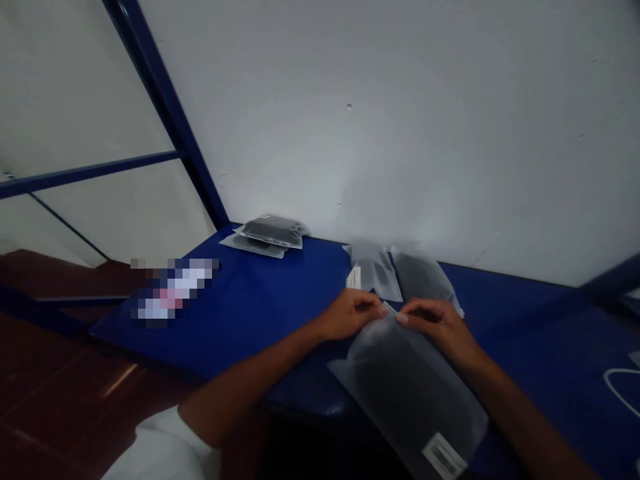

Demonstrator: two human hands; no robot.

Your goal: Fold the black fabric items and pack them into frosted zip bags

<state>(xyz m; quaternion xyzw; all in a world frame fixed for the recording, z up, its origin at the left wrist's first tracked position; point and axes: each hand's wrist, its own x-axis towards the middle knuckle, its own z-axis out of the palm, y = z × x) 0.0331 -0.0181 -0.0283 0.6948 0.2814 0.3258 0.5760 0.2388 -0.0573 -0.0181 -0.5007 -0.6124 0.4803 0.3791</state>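
A frosted plastic bag (415, 387) with something dark inside hangs over the near edge of the blue table. Near its lower end is a white label (444, 456). My left hand (353, 312) pinches the bag's top edge between thumb and fingers. Close beside it, my right hand (437, 323) grips the same edge, also closed. Just beyond my hands lie two similar bags, a pale one (373, 270) with a white tag and a darker one (423, 275). What the dark contents are, I cannot make out.
Several flat bags (273, 232) are stacked at the table's back left. A blurred-out item (175, 293) lies on the left of the blue table (290, 300). A white wall (400, 133) rises behind, with a blue metal frame (170, 113) at left. A white cable (620, 393) curves at right.
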